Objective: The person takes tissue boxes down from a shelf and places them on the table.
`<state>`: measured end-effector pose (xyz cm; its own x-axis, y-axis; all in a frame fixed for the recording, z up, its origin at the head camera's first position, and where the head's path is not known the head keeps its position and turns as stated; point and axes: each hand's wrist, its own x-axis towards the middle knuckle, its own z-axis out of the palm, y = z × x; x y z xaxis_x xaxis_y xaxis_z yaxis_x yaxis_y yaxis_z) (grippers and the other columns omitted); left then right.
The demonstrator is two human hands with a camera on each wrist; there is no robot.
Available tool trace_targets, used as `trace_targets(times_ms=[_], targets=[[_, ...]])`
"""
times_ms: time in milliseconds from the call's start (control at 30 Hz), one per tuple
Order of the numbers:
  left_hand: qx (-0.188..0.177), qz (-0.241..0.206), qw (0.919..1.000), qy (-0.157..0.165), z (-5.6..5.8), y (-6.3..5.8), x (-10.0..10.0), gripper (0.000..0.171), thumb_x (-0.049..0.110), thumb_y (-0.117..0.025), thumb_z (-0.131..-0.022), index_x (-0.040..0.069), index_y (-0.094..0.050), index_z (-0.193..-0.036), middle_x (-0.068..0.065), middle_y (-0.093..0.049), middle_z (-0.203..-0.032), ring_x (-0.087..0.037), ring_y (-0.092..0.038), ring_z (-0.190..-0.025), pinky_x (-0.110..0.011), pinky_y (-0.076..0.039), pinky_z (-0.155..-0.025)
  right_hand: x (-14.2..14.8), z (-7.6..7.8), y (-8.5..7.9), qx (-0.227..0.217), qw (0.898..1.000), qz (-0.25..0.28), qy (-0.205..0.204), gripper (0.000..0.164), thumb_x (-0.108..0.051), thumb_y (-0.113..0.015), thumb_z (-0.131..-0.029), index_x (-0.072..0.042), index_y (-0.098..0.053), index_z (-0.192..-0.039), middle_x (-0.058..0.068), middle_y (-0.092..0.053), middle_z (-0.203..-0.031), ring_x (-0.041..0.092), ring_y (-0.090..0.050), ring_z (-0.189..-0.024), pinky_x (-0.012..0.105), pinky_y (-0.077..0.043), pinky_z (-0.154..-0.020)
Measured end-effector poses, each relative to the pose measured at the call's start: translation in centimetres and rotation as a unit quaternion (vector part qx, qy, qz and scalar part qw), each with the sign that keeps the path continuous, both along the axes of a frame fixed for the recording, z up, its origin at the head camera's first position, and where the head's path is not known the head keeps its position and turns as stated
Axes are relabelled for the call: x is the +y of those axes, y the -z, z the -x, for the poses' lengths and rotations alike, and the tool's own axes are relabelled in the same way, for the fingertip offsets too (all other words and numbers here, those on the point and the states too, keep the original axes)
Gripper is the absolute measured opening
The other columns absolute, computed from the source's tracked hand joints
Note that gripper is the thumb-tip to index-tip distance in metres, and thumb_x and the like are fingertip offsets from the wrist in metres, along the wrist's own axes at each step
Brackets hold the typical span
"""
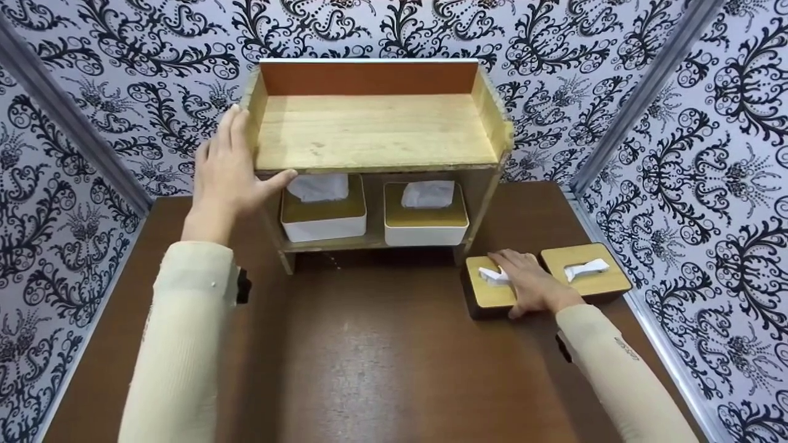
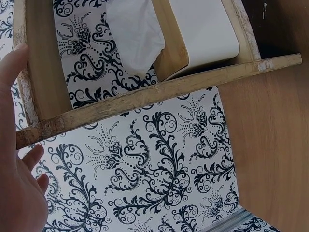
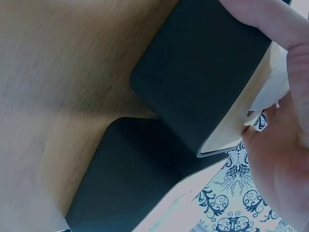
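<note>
A small wooden shelf [image 1: 375, 132] stands against the back wall. My left hand [image 1: 228, 166] rests on its left side, fingers stretched along the outer panel and thumb at the top board's front edge. Under that board sit two white tissue boxes with wooden lids, one on the left [image 1: 323, 227] and one on the right [image 1: 426, 235]. To the right of the shelf, my right hand [image 1: 528, 282] grips a black tissue box [image 1: 486, 295] from above, thumb on the near side. A second black tissue box [image 1: 585, 264] stands close beside it, a white tissue poking from its lid.
Brown tabletop [image 1: 369, 357] stretches in front of the shelf. Patterned walls [image 1: 720, 141] enclose the back and both sides, with metal strips [image 1: 652, 92] at the corners. The shelf's top board [image 1: 369, 126] has raised sides and a reddish back.
</note>
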<state>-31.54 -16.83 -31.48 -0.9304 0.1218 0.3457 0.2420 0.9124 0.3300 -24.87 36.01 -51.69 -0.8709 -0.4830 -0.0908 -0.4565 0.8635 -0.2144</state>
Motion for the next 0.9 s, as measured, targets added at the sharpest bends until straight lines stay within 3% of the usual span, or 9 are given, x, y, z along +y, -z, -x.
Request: trace_targets(times_ms=[200,900], targets=[[0.009,0.001,0.9999,0.007,0.00,-0.04,0.05,0.115,0.072,-0.063,-0.076,0.016,-0.004,-0.157,-0.005,-0.001,-0.166,-0.032,-0.016,-0.151,-0.059,-0.011,-0.122,-0.02,0.10,-0.28,-0.021,1.000,-0.009,0.013,0.127,-0.023,-0.094,-0.047,-0.001,-0.026,-0.152,0.026,-0.032,-0.154,0.044,-0.025,-0.144,0.062,-0.020,-0.117],[0.007,0.002,1.0000,0.002,0.04,-0.10,-0.18,0.116,0.073,-0.063,-0.076,0.016,-0.003,-0.157,-0.004,0.000,-0.166,-0.034,-0.017,-0.150,-0.060,-0.011,-0.121,-0.36,0.07,-0.13,-0.024,0.999,-0.030,0.014,0.130,-0.027,-0.094,-0.050,-0.003,-0.021,-0.154,0.025,-0.024,-0.158,0.047,-0.019,-0.146,0.065,-0.017,-0.118]])
